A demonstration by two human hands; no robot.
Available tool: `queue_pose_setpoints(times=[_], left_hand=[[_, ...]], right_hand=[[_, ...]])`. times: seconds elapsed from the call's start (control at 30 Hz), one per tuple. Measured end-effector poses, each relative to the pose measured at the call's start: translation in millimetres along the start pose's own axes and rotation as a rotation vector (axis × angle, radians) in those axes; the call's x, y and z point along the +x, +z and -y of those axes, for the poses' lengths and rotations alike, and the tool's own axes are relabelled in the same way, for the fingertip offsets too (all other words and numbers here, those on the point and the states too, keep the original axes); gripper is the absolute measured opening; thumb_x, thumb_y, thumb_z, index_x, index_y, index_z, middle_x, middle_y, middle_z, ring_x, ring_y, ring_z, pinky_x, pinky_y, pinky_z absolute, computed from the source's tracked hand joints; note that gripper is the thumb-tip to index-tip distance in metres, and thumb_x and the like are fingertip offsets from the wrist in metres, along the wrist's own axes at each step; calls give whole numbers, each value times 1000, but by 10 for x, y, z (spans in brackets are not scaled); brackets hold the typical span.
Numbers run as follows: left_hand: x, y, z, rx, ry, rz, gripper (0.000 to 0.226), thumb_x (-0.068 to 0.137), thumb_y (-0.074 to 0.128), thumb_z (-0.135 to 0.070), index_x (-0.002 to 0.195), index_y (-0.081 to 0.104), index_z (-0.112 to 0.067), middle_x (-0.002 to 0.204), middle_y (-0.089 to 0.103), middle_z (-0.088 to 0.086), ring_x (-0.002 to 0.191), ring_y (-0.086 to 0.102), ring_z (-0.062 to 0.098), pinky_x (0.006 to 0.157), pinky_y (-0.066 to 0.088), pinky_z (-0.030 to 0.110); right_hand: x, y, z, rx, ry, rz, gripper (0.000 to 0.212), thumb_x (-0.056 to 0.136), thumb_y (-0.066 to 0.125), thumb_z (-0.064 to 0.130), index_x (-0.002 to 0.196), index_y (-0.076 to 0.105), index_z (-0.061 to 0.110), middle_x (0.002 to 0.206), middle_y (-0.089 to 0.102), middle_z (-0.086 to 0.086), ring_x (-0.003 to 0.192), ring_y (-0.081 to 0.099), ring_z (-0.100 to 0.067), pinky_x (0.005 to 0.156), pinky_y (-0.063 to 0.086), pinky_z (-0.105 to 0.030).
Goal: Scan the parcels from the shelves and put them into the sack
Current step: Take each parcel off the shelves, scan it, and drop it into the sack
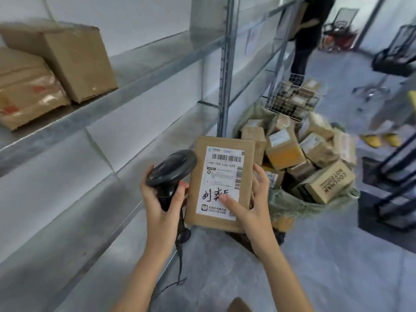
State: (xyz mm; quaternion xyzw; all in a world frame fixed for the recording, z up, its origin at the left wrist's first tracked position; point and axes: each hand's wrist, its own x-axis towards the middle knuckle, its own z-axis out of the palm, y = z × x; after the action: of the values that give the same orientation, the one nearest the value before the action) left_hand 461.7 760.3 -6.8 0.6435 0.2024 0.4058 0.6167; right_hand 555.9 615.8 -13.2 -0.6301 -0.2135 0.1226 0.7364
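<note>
A flat brown cardboard parcel with a white shipping label faces me, held upright in my right hand, thumb on the label. My left hand grips the black handheld barcode scanner, whose head sits just left of the parcel's top edge; its cable hangs down. Behind the parcel, on the floor, stands a greenish woven sack heaped with several cardboard parcels. Two brown boxes remain on the upper metal shelf at left.
Metal shelving runs along the left wall with a steel upright. A wire basket of parcels stands beyond the sack. Another person in dark clothes stands at the far shelf. Dark racks line the right.
</note>
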Motion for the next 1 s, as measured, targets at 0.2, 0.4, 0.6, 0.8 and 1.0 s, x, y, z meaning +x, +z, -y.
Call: queue_pose_setpoints(times=[0.2,0.4,0.6,0.8,1.0], left_hand=[[26,890,205,-21,-105,206,72,79,72,-50,140,36,-39,137,58,17,127,59,29,109,47,51],[-177,1634,411,-22,-118,364,64,85,69,-39,134,33,-56,139,48,-26,128,48,-12,97,40,4],[-351,2054,598,-15,-148,454,72,87,73,-37,147,34,-37,141,43,-27,124,44,-20,93,37,-1],[-147,2298,754,-9,-223,453,68,86,72,-39,142,34,-45,141,44,-23,118,46,-23,87,39,-3],[521,2535,907,-14,-231,440,75,85,72,-37,149,33,-37,146,51,-5,131,53,6,106,47,27]], right_hand=[[-26,-794,-40,-2,98,-192,100,84,80,23,153,14,53,136,55,32,121,57,5,86,49,-9],[-155,-1508,-119,0,185,-371,95,84,81,27,146,19,63,129,59,32,115,61,4,85,54,-14],[-244,-1883,-285,38,285,-501,90,70,82,41,133,24,72,122,60,37,112,64,3,86,57,-25],[-2,-2013,-424,63,333,-556,90,67,84,41,128,26,75,124,62,31,110,66,1,78,58,-21],[788,-2011,-420,26,309,-518,87,68,83,42,127,29,77,130,60,29,114,64,-1,93,57,-33]])
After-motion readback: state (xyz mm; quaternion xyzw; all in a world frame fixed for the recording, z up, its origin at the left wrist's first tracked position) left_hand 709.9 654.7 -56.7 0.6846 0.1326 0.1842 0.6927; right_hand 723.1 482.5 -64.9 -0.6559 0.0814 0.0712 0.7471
